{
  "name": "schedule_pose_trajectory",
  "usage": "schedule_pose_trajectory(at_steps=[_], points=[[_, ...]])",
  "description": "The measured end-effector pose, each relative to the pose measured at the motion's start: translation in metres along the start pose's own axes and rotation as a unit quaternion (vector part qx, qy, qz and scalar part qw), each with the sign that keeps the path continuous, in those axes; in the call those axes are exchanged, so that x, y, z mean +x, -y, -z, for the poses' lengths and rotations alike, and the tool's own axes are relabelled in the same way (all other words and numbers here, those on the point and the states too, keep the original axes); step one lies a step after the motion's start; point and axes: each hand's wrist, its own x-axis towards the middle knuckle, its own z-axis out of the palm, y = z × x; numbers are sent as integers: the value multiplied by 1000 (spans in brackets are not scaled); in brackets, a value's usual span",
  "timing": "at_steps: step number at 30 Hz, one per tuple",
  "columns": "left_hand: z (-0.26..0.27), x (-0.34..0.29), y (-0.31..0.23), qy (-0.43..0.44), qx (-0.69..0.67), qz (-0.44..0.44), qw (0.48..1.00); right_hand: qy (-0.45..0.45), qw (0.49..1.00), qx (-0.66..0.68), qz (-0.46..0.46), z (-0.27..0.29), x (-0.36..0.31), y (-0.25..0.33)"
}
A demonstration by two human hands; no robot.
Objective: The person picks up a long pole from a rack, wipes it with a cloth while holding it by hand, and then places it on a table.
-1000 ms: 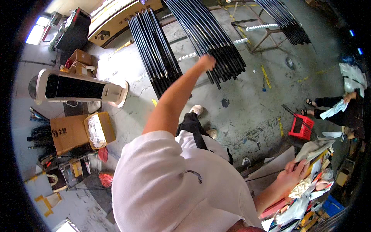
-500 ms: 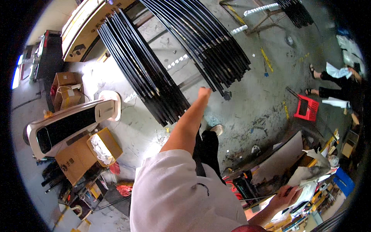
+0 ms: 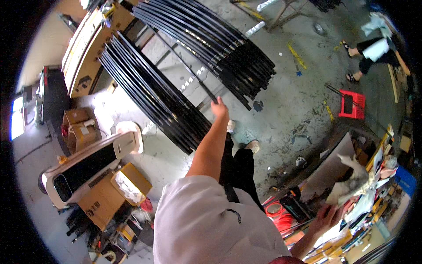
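My left hand (image 3: 220,108) reaches forward, its fingers wrapped round the near end of a slim black pole (image 3: 190,70). That pole slants away to the upper left, in the gap between two bundles of the same kind. One bundle of black poles (image 3: 154,92) lies to the left of the hand, the other bundle (image 3: 211,42) to the right and farther off. My right hand (image 3: 326,218) hangs low at the right, beside a cluttered bench. Its fingers are loosely bent and apart, and I see nothing in them.
A rack with white-wrapped bars (image 3: 193,79) supports the poles. At left are a white-and-black machine (image 3: 90,174) and cardboard boxes (image 3: 79,127). A red plastic stool (image 3: 352,104) stands at right, near another person (image 3: 373,50). Red coiled hose (image 3: 281,215) lies by the bench (image 3: 365,211).
My left hand has moved left and draws a pole away from the right bundle into the gap. The view has shifted slightly. My right hand stays low by the bench.
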Motion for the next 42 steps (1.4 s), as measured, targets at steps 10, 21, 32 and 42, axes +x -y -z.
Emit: schedule_pose_trajectory(at_steps=[10, 21, 32, 42], points=[[114, -190, -133, 203, -226, -77, 949, 53, 582, 715, -384, 1, 45, 37], [92, -408, -291, 441, -359, -206, 797, 120, 533, 803, -238, 10, 46, 28], [37, -482, -308, 618, -351, -68, 700, 126, 549, 807, -177, 28, 39, 29], [44, -497, -298, 593, -261, -183, 739, 143, 572, 793, -155, 38, 43, 44]])
